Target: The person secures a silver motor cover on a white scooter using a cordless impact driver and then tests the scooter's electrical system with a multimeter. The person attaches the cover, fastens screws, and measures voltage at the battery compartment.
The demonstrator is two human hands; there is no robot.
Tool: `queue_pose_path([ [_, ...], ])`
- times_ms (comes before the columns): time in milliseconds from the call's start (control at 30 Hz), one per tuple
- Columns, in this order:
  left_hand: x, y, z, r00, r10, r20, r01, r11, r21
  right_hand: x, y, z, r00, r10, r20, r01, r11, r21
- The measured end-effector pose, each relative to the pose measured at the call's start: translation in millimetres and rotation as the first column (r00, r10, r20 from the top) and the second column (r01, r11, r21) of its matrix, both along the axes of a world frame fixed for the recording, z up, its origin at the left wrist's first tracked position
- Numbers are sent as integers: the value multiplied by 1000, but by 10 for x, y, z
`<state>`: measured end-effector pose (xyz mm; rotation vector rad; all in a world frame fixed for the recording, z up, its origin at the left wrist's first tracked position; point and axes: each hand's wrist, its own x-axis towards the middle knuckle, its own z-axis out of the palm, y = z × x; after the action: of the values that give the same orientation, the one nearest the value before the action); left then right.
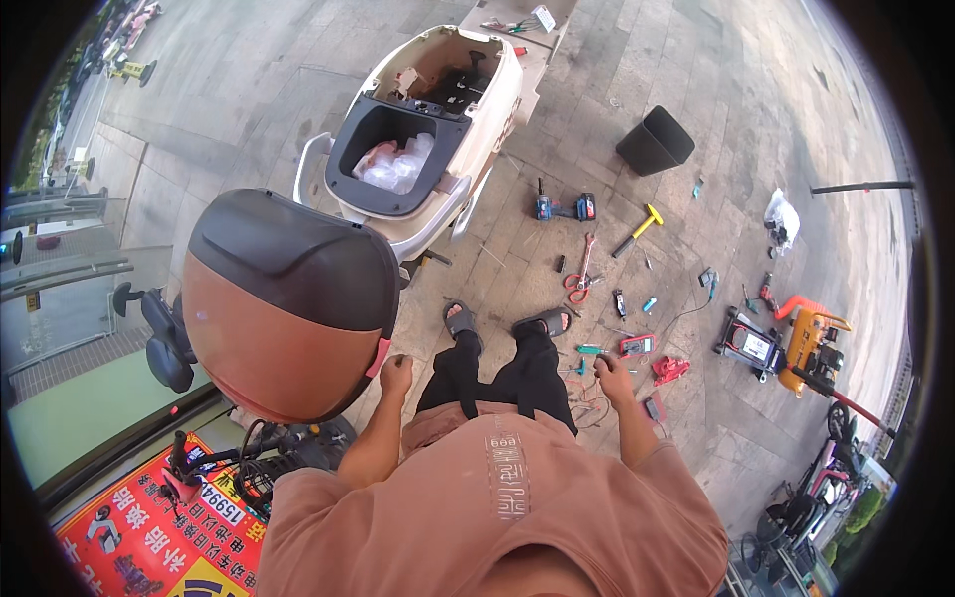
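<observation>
My left hand (396,374) hangs with its fingers curled beside the brown and black top box (288,308); whether it holds something small is hidden. On my other side, my right hand (615,382) is also closed, over the tools on the paving. A green-handled tool (593,350) shows just past its fingers; I cannot tell whether they touch. Ahead on the left stands a cream scooter (494,119) with its seat off and body open. Its black storage bucket (343,164) has clear plastic wrap (398,164) inside.
A cordless drill (565,207), yellow hammer (638,231), red-handled cutters (580,289) and red multimeter (637,345) lie on the paving. Farther off are a black bin (655,141), white plastic bag (783,221) and yellow compressor (811,343). A red sign (149,517) stands at lower left.
</observation>
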<state>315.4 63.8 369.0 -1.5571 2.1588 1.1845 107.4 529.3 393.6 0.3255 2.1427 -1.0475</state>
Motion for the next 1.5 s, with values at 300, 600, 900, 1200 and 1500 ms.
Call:
queue_pose_path([
  [300,1214,-28,227,771,599,216,-633,758,157,-202,110,88,987,119,109,-136,978,156],
  [600,310,718,412,788,614,48,-603,754,261,-1815,489,-153,978,165,-126,-143,975,168],
  [900,-499,935,404,872,487,-41,-468,856,219,-2525,409,360,987,70,-148,-65,997,41],
  [1200,-2046,897,810,913,359,-193,-301,913,274,-2587,786,-222,965,239,-104,-219,960,175],
  [1500,-3988,308,1216,823,308,-477,-195,942,271,-4085,165,140,995,80,-52,-72,986,149],
])
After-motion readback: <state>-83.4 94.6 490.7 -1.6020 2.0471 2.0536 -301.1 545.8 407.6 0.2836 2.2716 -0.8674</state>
